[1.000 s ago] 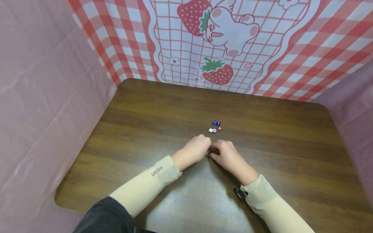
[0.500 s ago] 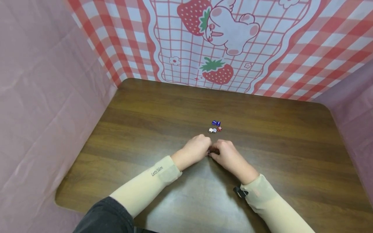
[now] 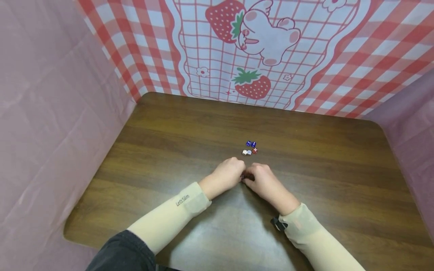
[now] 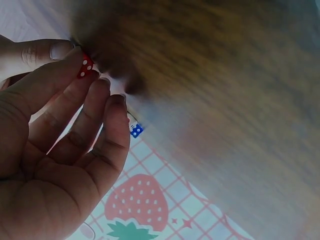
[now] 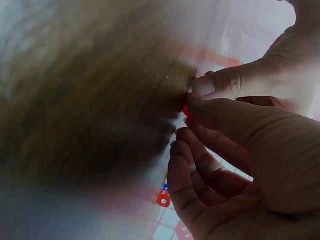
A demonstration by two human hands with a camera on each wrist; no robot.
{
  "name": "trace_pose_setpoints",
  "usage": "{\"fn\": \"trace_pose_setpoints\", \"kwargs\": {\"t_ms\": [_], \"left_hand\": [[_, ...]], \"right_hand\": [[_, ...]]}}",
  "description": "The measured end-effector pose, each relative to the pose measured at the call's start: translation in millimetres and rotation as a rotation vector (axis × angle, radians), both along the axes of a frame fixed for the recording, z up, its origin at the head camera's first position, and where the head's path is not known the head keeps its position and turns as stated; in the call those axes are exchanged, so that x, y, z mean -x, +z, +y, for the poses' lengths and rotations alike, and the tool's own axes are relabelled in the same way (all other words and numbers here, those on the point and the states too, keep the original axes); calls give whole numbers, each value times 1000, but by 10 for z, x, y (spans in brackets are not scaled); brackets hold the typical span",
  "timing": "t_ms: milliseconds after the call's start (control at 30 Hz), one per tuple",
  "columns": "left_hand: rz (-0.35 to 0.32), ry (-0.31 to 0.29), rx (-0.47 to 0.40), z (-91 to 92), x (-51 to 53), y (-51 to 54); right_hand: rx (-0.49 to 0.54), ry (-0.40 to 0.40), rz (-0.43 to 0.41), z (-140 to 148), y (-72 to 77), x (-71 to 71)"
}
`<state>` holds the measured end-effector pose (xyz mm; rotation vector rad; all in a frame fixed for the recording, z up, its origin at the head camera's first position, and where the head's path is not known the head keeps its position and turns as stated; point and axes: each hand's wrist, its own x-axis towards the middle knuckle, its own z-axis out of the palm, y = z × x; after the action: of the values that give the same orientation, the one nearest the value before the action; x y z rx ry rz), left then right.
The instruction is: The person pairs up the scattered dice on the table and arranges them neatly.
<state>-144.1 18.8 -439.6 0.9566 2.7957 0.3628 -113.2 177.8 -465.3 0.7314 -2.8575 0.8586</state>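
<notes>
In the head view the left hand (image 3: 226, 174) and right hand (image 3: 266, 184) meet low over the table, fingertips together around something small and dark red (image 3: 242, 176). The left wrist view shows a red die (image 4: 85, 66) with white pips, pinched by the left thumb and a finger (image 4: 75, 142), another thumb beside it. Red also shows at the right hand's pinching fingertips (image 5: 186, 110); whether this is one die or two, I cannot tell. Beyond the hands lie two blue dice (image 3: 251, 144), two white dice (image 3: 246, 152) and a red die (image 3: 255, 150).
The brown wooden table (image 3: 190, 128) has rounded corners. Behind it hangs a red-and-white checked cloth (image 3: 152, 49) printed with strawberries; pink cloth (image 3: 51, 113) stands at both sides. A black strap piece (image 3: 279, 224) is at the right sleeve's cuff.
</notes>
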Motion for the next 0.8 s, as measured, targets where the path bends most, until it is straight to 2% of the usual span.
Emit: {"fn": "trace_pose_setpoints", "kwargs": {"t_ms": [367, 500, 700, 800], "left_hand": [[5, 18, -1, 0, -5, -16], [-7, 25, 4, -3, -7, -9], [4, 34, 8, 1, -21, 9], [15, 29, 11, 0, -27, 4]], "right_hand": [[2, 4, 7, 0, 11, 2], [22, 10, -14, 64, 47, 33], [72, -89, -7, 251, 217, 191], [66, -150, -35, 340, 268, 288]]}}
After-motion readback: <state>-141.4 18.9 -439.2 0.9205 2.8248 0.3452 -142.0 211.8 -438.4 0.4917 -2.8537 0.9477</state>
